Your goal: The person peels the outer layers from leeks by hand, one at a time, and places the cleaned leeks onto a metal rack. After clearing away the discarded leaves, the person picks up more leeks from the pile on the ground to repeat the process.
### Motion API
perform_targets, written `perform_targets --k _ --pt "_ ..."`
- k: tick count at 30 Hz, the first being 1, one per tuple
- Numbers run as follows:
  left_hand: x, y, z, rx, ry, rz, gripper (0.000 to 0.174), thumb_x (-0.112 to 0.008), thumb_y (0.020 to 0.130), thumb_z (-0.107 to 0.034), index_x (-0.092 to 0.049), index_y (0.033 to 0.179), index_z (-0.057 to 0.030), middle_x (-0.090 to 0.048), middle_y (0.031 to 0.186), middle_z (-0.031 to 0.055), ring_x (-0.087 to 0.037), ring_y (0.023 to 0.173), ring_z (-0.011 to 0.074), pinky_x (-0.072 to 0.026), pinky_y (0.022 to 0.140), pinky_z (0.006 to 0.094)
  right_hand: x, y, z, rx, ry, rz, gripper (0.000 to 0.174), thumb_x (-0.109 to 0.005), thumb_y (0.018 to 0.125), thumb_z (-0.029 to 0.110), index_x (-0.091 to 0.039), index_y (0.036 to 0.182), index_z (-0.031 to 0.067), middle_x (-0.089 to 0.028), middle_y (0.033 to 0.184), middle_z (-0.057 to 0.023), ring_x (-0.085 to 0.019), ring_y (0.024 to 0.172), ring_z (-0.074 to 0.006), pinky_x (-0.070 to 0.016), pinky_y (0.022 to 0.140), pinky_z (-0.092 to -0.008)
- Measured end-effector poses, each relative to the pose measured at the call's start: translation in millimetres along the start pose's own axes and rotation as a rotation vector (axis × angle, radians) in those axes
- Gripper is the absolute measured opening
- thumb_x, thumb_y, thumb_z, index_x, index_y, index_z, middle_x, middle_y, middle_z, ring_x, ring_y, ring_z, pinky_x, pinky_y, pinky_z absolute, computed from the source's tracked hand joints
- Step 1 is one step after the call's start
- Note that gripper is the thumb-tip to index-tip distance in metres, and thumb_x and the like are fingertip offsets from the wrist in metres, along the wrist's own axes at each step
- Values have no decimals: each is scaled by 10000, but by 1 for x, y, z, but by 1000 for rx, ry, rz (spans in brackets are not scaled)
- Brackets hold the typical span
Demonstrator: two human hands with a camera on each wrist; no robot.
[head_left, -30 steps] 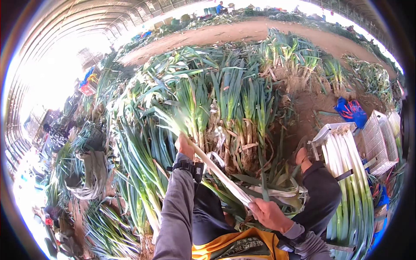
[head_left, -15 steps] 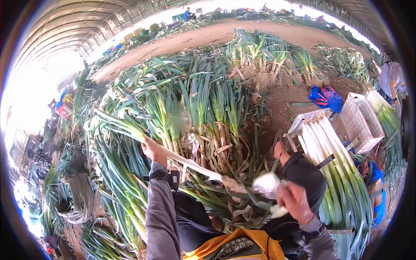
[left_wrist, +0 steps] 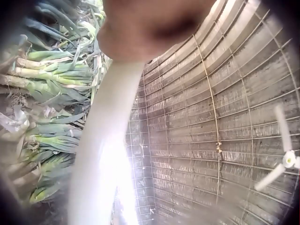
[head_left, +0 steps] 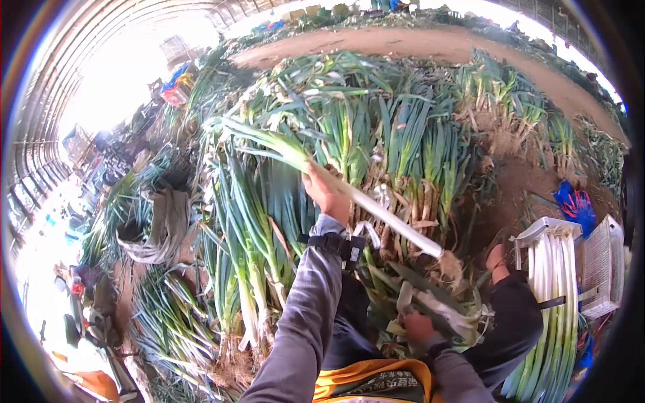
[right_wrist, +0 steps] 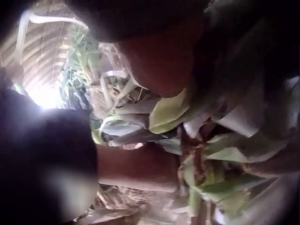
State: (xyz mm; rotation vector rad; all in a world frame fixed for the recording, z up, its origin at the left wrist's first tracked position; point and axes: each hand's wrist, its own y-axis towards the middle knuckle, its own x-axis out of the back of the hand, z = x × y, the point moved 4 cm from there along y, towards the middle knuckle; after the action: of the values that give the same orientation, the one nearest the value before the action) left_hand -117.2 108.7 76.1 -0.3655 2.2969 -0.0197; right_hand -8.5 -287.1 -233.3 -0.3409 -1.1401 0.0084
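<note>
A long leek point(head_left: 390, 216) slants across the middle of the head view, green leaves at upper left, roots at lower right. My left hand point(head_left: 327, 193) grips it just below the leaves. In the left wrist view the hand point(left_wrist: 150, 30) is around the top of the blurred white stalk point(left_wrist: 103, 131). Low over the leaf scraps point(head_left: 437, 305), below the root end and apart from it, is my right hand point(head_left: 418, 327); its fingers are shadowed. A yellow-green leaf piece point(right_wrist: 168, 112) lies against the right hand point(right_wrist: 157, 61) in the right wrist view; whether it is held is unclear.
Upright leek bundles point(head_left: 410, 148) stand ahead, with more leeks point(head_left: 245, 255) at left. White-stalked leeks point(head_left: 554, 282) lie on a white crate point(head_left: 547, 226) at right, beside another crate point(head_left: 603, 269) and a blue bag point(head_left: 576, 207). My bare foot point(head_left: 496, 258) is near the scraps.
The head view has shifted. My right hand has left the stalk, moved away with pale peel, and come down among the scraps; that peel is no longer distinct. My left hand still grips the leek.
</note>
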Motion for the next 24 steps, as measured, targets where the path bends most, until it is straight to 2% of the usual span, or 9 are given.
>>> perform_targets --k 2,3,5,7,10,14,17,20,24 --pt "2 6 1 42 -11 35 445 -519 1017 -413 -478 1314 -84 -553 1106 99 -588 864 232 -517 708 373 72 2 23 73 -208 185 335 -575 930 309 -659 1127 51 -602 1090 -201 -653 928 -366 -482 811 -521" --pt "0 9 2 47 -10 37 445 -519 1017 -413 -478 1314 -84 -553 1106 99 -588 864 232 -517 708 373 101 7 30 46 -149 -122 496 -651 902 348 -579 1275 29 -588 1133 -238 -642 935 -390 -495 782 -512" --pt "6 10 9 67 -54 -5 433 -497 1028 -406 -461 1327 -95 -542 1063 88 -581 855 231 -514 697 370 179 19 57 121 463 -442 599 -724 881 316 -508 1361 31 -585 1183 -249 -667 908 -322 -521 717 -422" --pt "2 -1 8 99 -45 6 423 -491 1031 -405 -454 1321 -99 -538 1052 90 -579 853 232 -513 692 369 234 25 81 -28 1188 -246 670 -729 909 238 -385 1434 5 -618 1170 -181 -685 861 -168 -522 687 -246" --pt "-5 -5 16 133 -91 38 387 -483 1033 -407 -448 1270 -103 -544 1019 97 -577 802 233 -514 659 372 275 59 110 87 1762 -559 533 -682 948 268 -470 1364 12 -677 901 -34 -644 694 -119 -501 632 -247" --pt "-2 -3 26 181 -122 -10 369 -488 1028 -414 -461 1199 -88 -556 924 97 -573 711 235 -516 606 382 283 66 120 171 1830 -584 357 -611 992 291 -579 1214 13 -666 840 -23 -606 616 -101 -494 594 -250" --pt "5 11 29 179 -106 12 366 -485 1030 -408 -493 1167 -70 -566 938 102 -582 725 237 -529 638 386 280 36 114 128 1454 -271 249 -614 992 246 -628 1054 6 -631 738 -34 -568 537 -94 -474 504 -243" --pt "10 12 25 217 -107 -27 375 -470 1035 -402 -486 1218 -75 -586 980 92 -587 762 233 -529 674 393 241 18 78 -160 1387 -285 255 -629 985 219 -580 1156 37 -628 789 -19 -571 566 -102 -492 550 -239" --pt "9 11 26 234 -65 21 375 -466 1036 -384 -465 1255 -79 -572 996 93 -573 810 230 -520 692 382 239 1 65 -42 1377 -643 420 -678 950 200 -486 1267 5 -645 870 -43 -624 689 -98 -521 635 -252"
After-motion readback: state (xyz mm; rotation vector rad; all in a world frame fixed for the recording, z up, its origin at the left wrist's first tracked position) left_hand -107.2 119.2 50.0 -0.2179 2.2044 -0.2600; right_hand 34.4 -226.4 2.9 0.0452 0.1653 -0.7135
